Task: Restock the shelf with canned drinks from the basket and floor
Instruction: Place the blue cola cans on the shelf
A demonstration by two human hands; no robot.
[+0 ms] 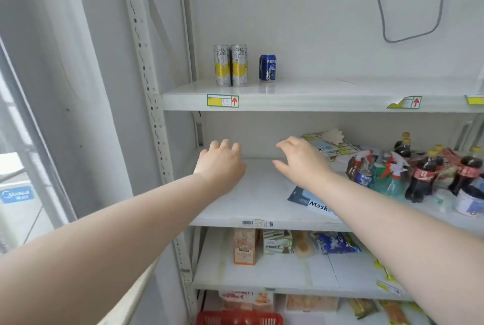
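Both hands are empty and reach over the bare left part of the middle shelf [256, 193] at frame centre: the left hand [221, 165] palm down with its fingers loosely curled, the right hand [301, 162] with fingers spread and slightly bent, neither gripping anything. Stocked cans stand on the top shelf [340, 89], upper centre: two tall cans [231, 65] touching each other, and one Pepsi can [267, 68] just beside them, three in all. One red basket [235, 318] shows only its rim at the bottom edge, so I cannot tell what it holds, and the floor is out of view. The likeliest slip, to my eye, is on the right: the right forearm passes over one mask packet [311, 201] and runs close to the jumble at the right edge, where at least three dark bottles [424, 175] stand among spray bottles too tangled to count. A sideways sweep of that arm could tip them. The packet could also be dragged off the shelf's front edge. Higher up, the tall cans are narrow and would probably topple if a new can were pushed against them, taking each other down since they touch. Three price tags [222, 101] sit on the top shelf's edge, two of them peeling.
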